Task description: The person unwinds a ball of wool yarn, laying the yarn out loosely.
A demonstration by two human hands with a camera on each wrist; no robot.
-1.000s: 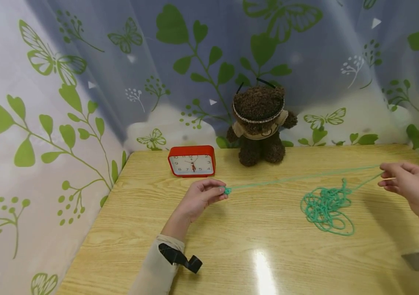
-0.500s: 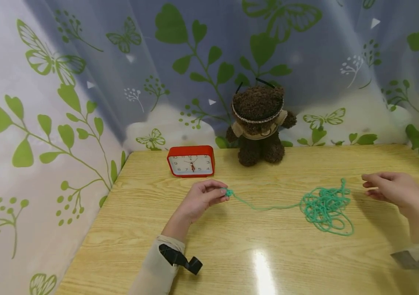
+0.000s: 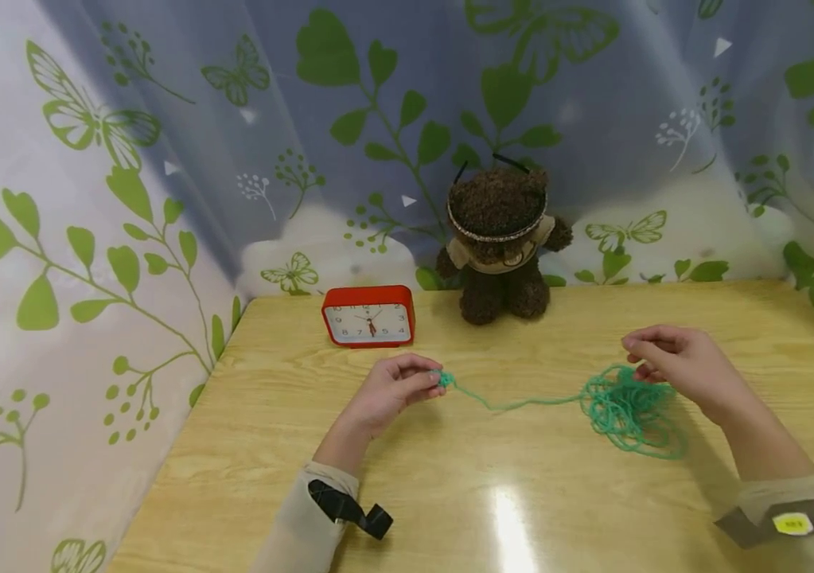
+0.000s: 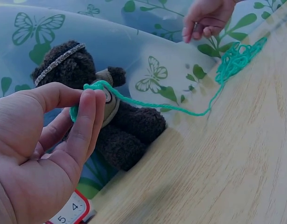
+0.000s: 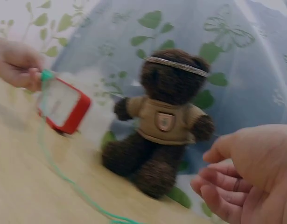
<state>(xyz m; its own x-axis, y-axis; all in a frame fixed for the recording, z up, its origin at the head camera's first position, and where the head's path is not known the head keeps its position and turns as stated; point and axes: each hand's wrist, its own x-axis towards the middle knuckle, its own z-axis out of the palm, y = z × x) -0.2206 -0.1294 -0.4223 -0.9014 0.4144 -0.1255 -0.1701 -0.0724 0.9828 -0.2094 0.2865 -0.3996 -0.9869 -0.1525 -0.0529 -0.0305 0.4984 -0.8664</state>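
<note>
My left hand [image 3: 387, 394] pinches a small bunched piece of green yarn [image 3: 445, 379] between thumb and fingers, a little above the table. From it a single green strand [image 4: 176, 108] sags down and runs across to a loose tangle of the same yarn [image 3: 613, 412] on the right side of the table. Over that tangle hangs my right hand [image 3: 693, 374], partly covering it in the head view. Its fingers [image 5: 222, 191] are loosely bent, with a gap between them and the thumb, and the right wrist view shows nothing held.
A red alarm clock [image 3: 368, 317] stands at the back, just beyond the left hand. Right of it, a brown teddy bear [image 5: 169, 112] in a tan shirt and headband sits against the patterned curtain [image 3: 378, 119]. Light glares off the wooden table [image 3: 435, 493] near the front.
My right hand has let go of the strand it had drawn taut and moved left over the tangle. The strand now lies slack. The left hand keeps its pinch, nearly still.
</note>
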